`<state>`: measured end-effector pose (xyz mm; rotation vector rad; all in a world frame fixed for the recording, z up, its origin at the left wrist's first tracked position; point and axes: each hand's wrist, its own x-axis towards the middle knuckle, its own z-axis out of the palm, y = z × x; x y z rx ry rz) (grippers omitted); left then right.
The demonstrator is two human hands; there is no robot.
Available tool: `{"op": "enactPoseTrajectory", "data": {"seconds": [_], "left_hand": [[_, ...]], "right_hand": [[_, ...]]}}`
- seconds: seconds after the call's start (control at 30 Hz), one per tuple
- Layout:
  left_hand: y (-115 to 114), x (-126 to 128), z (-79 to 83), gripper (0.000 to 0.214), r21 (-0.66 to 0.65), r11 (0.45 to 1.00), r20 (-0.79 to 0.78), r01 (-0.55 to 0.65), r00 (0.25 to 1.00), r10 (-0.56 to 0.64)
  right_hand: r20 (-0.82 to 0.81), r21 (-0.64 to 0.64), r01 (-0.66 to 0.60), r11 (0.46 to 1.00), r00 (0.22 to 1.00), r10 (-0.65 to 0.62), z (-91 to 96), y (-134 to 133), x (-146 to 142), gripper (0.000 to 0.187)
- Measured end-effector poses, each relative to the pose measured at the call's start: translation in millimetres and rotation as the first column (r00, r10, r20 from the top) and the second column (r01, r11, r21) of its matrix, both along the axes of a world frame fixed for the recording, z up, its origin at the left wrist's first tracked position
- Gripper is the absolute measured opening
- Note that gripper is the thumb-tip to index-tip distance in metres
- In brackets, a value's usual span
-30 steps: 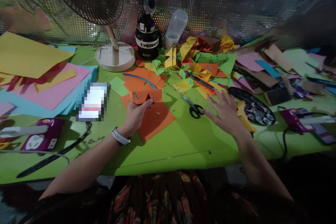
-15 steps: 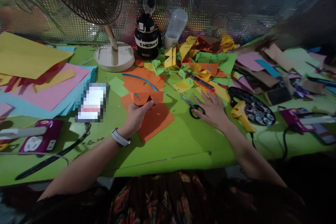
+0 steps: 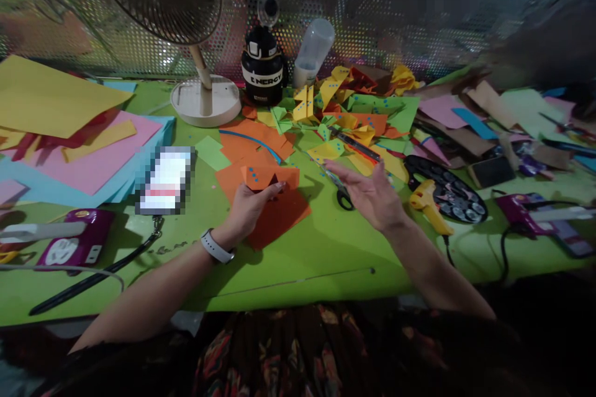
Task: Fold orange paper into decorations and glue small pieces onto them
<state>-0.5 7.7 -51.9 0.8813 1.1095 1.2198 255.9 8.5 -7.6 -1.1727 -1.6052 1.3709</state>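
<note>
My left hand [image 3: 251, 208], with a white band on the wrist, pinches a folded piece of orange paper [image 3: 291, 178] marked with blue dots and a dark triangle. Beneath it lies a larger orange sheet [image 3: 288, 217] on the green table. Fingers apart and holding nothing, my right hand [image 3: 372, 195] is raised over the table with its palm turned inward. Just left of that hand rest the scissors [image 3: 344, 198], black-handled and partly hidden by its fingers. A yellow glue gun [image 3: 426, 201] lies to its right.
Colourful paper scraps [image 3: 358, 111] heap up behind the hands. A fan base [image 3: 207, 102], a black bottle [image 3: 263, 74] and a clear bottle [image 3: 314, 49] stand at the back. A phone [image 3: 167, 180] and stacked paper sheets [image 3: 125, 146] lie left; a black palette [image 3: 459, 198] lies right.
My right hand has lifted off the table beside the scissors and turned its palm inward. My left hand has shifted slightly right with the folded orange paper.
</note>
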Motion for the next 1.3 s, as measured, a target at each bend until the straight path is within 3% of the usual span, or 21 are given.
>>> {"op": "enactPoseTrajectory", "data": {"seconds": [0.1, 0.2, 0.33, 0.7, 1.0, 1.17, 1.3], "left_hand": [[-2.7, 0.6, 3.1, 0.029, 0.001, 1.0, -0.005, 0.031, 1.0, -0.031], [-3.4, 1.6, 5.8, 0.028, 0.016, 0.999, -0.02, 0.036, 0.999, -0.036], [-4.1, 3.9, 9.9, 0.024, 0.05, 0.998, -0.031, 0.036, 0.999, -0.034], [-13.1, 5.6, 19.9, 0.026, 0.018, 0.998, 0.02, 0.067, 0.998, -0.067], [-12.5, 5.8, 16.5, 0.025, 0.069, 0.994, 0.049, 0.091, 0.994, -0.094], [-11.5, 5.5, 10.3, 0.026, 0.079, 0.992, 0.067, 0.102, 0.992, -0.108], [-11.7, 4.8, 8.5, 0.027, 0.077, 0.988, 0.055, 0.133, 0.989, -0.137]], "right_hand": [[0.108, 0.054, -0.055, 0.997, 0.993, 0.048, 5.1, -1.9, -23.1, 0.079], [0.25, 0.197, -0.157, 0.968, 0.963, 0.105, 6.3, -3.8, -41.4, 0.071], [0.381, 0.313, -0.269, 0.911, 0.914, 0.139, -0.8, -3.9, -53.9, 0.076], [0.329, 0.296, -0.291, 0.91, 0.925, 0.189, -13.6, -0.3, -55.6, 0.077], [0.426, 0.406, -0.323, 0.855, 0.895, 0.136, -19.7, -0.6, -56.9, 0.072], [0.533, 0.529, -0.325, 0.784, 0.846, -0.01, -26.7, -0.6, -60.0, 0.068], [0.527, 0.611, -0.31, 0.728, 0.846, -0.082, -28.3, -0.1, -61.2, 0.064]]}}
